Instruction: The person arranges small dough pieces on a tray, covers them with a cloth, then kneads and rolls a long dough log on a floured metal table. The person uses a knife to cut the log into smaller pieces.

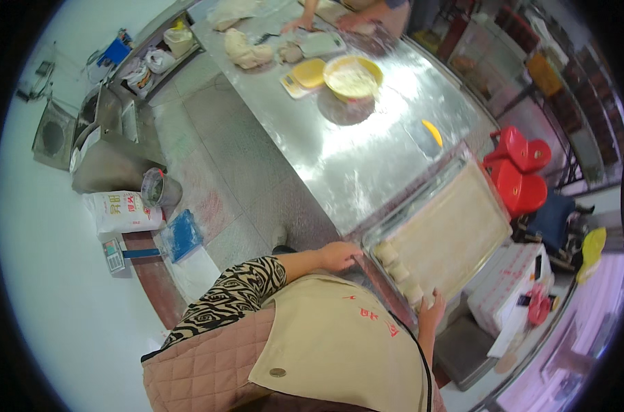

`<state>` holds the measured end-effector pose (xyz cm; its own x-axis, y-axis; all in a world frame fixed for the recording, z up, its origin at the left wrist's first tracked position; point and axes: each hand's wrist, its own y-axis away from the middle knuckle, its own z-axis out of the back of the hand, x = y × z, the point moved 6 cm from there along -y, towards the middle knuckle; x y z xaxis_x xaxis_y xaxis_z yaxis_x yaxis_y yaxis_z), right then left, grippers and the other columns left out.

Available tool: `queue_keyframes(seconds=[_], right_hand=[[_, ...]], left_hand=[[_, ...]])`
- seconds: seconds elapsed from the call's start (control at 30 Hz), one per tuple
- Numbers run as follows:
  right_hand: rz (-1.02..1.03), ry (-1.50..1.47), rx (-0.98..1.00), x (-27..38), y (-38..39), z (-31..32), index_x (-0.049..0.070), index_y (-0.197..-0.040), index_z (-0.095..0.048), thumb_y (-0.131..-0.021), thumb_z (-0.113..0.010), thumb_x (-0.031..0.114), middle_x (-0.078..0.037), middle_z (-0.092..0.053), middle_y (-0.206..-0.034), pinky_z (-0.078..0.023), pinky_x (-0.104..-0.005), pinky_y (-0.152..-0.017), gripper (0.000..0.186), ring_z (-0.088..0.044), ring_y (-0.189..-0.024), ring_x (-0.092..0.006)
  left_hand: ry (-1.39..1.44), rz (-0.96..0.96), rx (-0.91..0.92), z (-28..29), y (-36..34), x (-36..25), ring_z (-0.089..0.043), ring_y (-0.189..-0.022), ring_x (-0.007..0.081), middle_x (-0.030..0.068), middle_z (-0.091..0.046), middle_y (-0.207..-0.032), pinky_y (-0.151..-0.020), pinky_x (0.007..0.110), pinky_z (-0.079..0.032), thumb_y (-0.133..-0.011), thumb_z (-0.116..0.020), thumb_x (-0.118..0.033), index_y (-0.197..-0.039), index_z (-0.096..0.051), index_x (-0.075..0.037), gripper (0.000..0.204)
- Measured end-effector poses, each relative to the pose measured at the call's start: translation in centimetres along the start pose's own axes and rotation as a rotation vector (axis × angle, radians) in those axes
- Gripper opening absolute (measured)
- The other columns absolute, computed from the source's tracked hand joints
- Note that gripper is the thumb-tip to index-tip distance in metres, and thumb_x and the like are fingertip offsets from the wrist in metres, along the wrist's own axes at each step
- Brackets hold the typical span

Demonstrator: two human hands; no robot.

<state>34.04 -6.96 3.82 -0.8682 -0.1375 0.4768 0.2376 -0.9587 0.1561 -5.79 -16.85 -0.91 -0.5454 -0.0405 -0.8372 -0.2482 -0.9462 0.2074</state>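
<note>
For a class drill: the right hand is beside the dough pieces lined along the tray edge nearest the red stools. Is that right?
No: the head view shows the dough pieces along the tray edge opposite the red stools; the right hand is beside them.

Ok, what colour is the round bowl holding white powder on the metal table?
The round bowl is yellow, seen best in the head view.

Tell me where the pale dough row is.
Head view, right of centre: the row lines the near edge of the silver rectangular tray by the right hand.
</note>
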Motion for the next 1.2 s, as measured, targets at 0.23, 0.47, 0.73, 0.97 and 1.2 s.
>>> queue_keyframes(seconds=[0.23, 0.47, 0.73, 0.97, 1.2], right_hand=[[0.124, -0.196, -0.067, 16.4, -3.9, -4.6, 0.002, -0.124, -0.074, -0.094, -0.073, 0.012, -0.017, -0.077, -0.109, -0.058, -0.0428, -0.086, 0.032, -0.075, -0.098, -0.0321], [0.467, -0.115, 0.177, 41.4, -7.8, -16.1, 0.006, -0.121, -0.075, -0.097, -0.072, 0.016, -0.016, -0.078, -0.107, -0.058, -0.0444, -0.087, 0.026, -0.075, -0.099, -0.0365], [0.524, -0.048, 0.434, 58.5, -13.1, -23.2, 0.009, -0.129, -0.073, -0.098, -0.075, 0.023, -0.017, -0.076, -0.115, -0.056, -0.0470, -0.095, 0.034, -0.072, -0.107, -0.0396], [0.405, -0.291, 0.525, 67.1, -25.3, -33.9, -0.001, -0.146, -0.059, -0.096, -0.075, 0.023, -0.023, -0.071, -0.132, -0.055, -0.0449, -0.103, 0.058, -0.070, -0.121, -0.0353], [0.107, -0.699, 0.286, 71.6, -36.6, -39.3, -0.004, -0.147, -0.058, -0.095, -0.075, 0.022, -0.022, -0.067, -0.140, -0.054, -0.0424, -0.107, 0.061, -0.068, -0.127, -0.0312]], left_hand=[[-0.156, 0.033, 0.102, 12.5, 9.2, 7.7, -0.066, -0.119, 0.0387, 0.0171, -0.067, -0.129, -0.100, 0.050, -0.055, -0.100, -0.068, -0.024, -0.142, -0.063, -0.009, 0.045], [-0.187, 0.322, -0.074, 29.4, 33.0, 24.4, -0.064, -0.128, 0.0390, 0.0189, -0.067, -0.142, -0.109, 0.050, -0.052, -0.097, -0.071, -0.023, -0.145, -0.063, -0.010, 0.051], [0.442, 0.750, -1.023, 37.2, 45.2, 35.0, -0.074, -0.103, 0.0218, 0.0123, -0.077, -0.114, -0.091, 0.036, -0.058, -0.096, -0.073, -0.018, -0.130, -0.072, -0.003, 0.037], [0.743, 0.694, -0.810, 35.9, 35.7, 35.2, -0.072, -0.100, 0.0175, 0.0111, -0.077, -0.112, -0.091, 0.033, -0.058, -0.100, -0.072, -0.017, -0.130, -0.071, 0.000, 0.035], [0.486, 0.689, -0.811, 48.2, 34.0, 37.8, -0.073, -0.103, 0.0194, 0.0124, -0.078, -0.117, -0.094, 0.036, -0.058, -0.101, -0.072, -0.021, -0.134, -0.070, -0.002, 0.038]])
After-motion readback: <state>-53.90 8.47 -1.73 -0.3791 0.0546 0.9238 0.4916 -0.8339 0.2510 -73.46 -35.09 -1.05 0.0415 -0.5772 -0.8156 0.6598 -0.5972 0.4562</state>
